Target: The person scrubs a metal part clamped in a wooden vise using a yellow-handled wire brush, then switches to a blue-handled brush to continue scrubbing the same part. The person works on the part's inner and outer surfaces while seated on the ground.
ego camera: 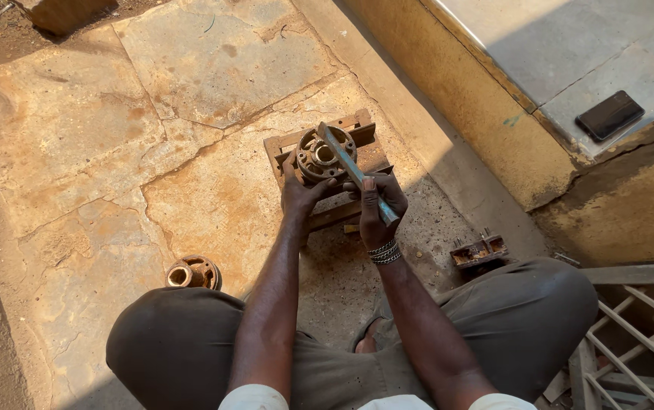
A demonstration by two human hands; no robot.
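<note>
the left hand (302,193) rests against the rusty round metal hub (325,156), which sits on a wooden block (365,125) on the stone floor (99,144). the right hand (376,201) grips a flat grey metal bar (349,167), seemingly laid across the hub.

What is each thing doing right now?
Left hand: steadying the hub.
Right hand: gripping the metal bar.
Metal bar: tilted, lying across the hub.
Rusty hub: resting on the wooden frame.
Second hub: on the ground, untouched.
Phone: flat, screen dark.
</note>
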